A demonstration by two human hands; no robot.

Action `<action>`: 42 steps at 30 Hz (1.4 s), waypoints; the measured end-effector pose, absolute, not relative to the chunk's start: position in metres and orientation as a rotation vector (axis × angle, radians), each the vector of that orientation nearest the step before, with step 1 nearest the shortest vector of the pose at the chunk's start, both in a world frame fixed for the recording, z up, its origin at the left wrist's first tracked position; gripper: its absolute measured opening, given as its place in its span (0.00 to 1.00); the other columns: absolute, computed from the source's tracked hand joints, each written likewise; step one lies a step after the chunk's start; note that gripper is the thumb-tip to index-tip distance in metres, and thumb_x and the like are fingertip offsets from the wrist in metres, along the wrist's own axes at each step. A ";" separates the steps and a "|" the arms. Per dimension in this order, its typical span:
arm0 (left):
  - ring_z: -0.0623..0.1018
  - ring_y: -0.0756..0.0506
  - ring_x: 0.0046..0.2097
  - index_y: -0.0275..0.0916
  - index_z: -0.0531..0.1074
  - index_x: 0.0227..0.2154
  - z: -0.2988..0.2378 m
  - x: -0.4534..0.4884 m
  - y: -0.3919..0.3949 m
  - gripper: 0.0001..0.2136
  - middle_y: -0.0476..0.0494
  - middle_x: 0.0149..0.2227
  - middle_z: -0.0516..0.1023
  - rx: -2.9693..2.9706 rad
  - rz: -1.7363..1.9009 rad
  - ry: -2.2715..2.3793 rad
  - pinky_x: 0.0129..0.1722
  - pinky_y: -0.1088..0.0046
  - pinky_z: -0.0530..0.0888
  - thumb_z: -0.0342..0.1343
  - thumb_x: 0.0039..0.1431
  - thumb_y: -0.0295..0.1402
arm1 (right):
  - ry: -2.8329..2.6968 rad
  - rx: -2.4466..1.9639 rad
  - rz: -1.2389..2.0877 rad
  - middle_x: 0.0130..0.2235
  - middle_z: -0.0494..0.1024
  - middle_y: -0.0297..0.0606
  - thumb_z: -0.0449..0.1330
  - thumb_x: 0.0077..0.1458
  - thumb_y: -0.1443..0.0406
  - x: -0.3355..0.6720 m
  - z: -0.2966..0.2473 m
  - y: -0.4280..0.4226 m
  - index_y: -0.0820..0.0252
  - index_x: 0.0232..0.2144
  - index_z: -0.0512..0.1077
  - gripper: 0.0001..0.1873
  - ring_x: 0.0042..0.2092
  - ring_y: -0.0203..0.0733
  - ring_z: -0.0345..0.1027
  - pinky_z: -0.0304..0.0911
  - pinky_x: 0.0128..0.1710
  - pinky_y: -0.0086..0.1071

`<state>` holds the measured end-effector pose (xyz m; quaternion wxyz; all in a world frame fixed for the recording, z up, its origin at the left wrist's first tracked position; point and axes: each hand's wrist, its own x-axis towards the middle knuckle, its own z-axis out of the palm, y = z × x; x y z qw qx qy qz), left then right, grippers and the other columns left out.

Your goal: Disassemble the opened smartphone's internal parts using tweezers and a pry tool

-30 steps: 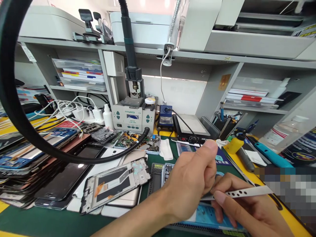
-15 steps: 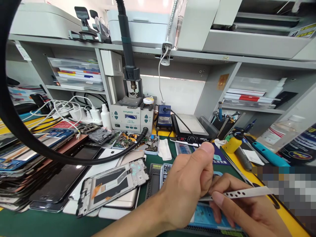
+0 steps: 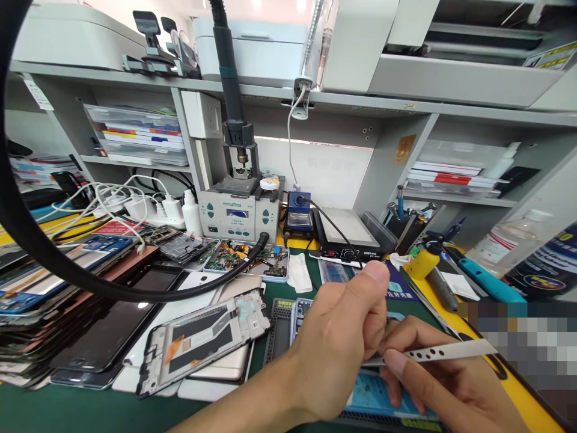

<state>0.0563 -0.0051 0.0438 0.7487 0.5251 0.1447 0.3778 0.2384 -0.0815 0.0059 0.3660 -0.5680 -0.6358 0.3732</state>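
Observation:
In the lower middle, my left hand (image 3: 338, 337) is closed with its thumb on top. Its curled fingers hide what they hold, if anything. A thin black cable (image 3: 336, 228) from the blue soldering station disappears behind it. To its right, my right hand (image 3: 433, 367) pinches a flat metal strip with round holes (image 3: 455, 350) between thumb and fingers, its inner end running under my left hand. The fingers of both hands nearly meet. Beneath them lies a light blue phone part (image 3: 367, 394) on a black tray (image 3: 279, 328), mostly covered by my hands.
A phone frame (image 3: 202, 343) lies on other phones at left, beside stacked phone parts (image 3: 22, 325). Behind stand a hot-air station (image 3: 238, 213), a box of circuit boards (image 3: 279, 278) and a flat heating plate (image 3: 347, 231). A yellow bottle (image 3: 424, 261) stands right. A black hose loops across the left.
The whole view has shifted very slightly. Both hands keep practically the same pose, and the perforated metal strip stays in my right hand.

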 end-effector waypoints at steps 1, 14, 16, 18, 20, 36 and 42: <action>0.51 0.52 0.22 0.42 0.55 0.17 0.044 0.056 -0.005 0.30 0.57 0.16 0.50 1.149 0.824 0.313 0.23 0.71 0.51 0.48 0.71 0.55 | -1.638 -1.458 0.955 0.27 0.75 0.32 0.55 0.71 0.49 0.239 0.005 -0.082 0.52 0.32 0.73 0.20 0.30 0.40 0.67 0.62 0.30 0.31; 0.51 0.51 0.21 0.43 0.54 0.17 0.043 0.058 -0.005 0.28 0.57 0.16 0.49 1.157 0.830 0.309 0.23 0.70 0.50 0.44 0.73 0.51 | -1.654 -1.459 0.933 0.27 0.75 0.32 0.54 0.71 0.50 0.238 0.003 -0.080 0.52 0.31 0.73 0.20 0.30 0.40 0.68 0.63 0.31 0.30; 0.51 0.51 0.21 0.43 0.54 0.18 0.043 0.057 -0.005 0.28 0.57 0.16 0.49 1.161 0.829 0.315 0.23 0.70 0.50 0.44 0.73 0.51 | -1.656 -1.460 0.942 0.28 0.75 0.32 0.54 0.72 0.50 0.239 0.003 -0.081 0.52 0.32 0.73 0.19 0.30 0.40 0.68 0.63 0.31 0.30; 0.51 0.51 0.22 0.43 0.54 0.18 0.042 0.057 -0.006 0.28 0.57 0.16 0.49 1.166 0.831 0.322 0.23 0.70 0.51 0.44 0.74 0.51 | -1.657 -1.461 0.948 0.28 0.75 0.32 0.54 0.72 0.50 0.239 0.004 -0.081 0.51 0.33 0.73 0.19 0.30 0.40 0.68 0.63 0.31 0.30; 0.51 0.51 0.22 0.42 0.54 0.18 0.042 0.056 -0.006 0.28 0.57 0.17 0.49 1.179 0.834 0.323 0.24 0.69 0.51 0.44 0.74 0.50 | -1.652 -1.462 0.942 0.27 0.75 0.32 0.55 0.71 0.50 0.239 0.004 -0.080 0.52 0.32 0.73 0.19 0.30 0.40 0.68 0.63 0.31 0.30; 0.52 0.52 0.22 0.41 0.55 0.19 0.039 0.057 -0.005 0.28 0.57 0.17 0.51 1.145 0.838 0.300 0.23 0.72 0.52 0.45 0.75 0.51 | -1.631 -1.462 0.930 0.27 0.75 0.33 0.56 0.71 0.50 0.235 0.007 -0.081 0.53 0.31 0.74 0.20 0.30 0.41 0.68 0.63 0.30 0.31; 0.52 0.52 0.22 0.41 0.54 0.18 0.039 0.058 -0.003 0.28 0.57 0.17 0.50 1.157 0.837 0.282 0.23 0.73 0.52 0.45 0.75 0.49 | -1.617 -1.457 0.985 0.27 0.75 0.31 0.55 0.71 0.49 0.235 0.006 -0.082 0.52 0.33 0.73 0.19 0.30 0.40 0.68 0.63 0.32 0.31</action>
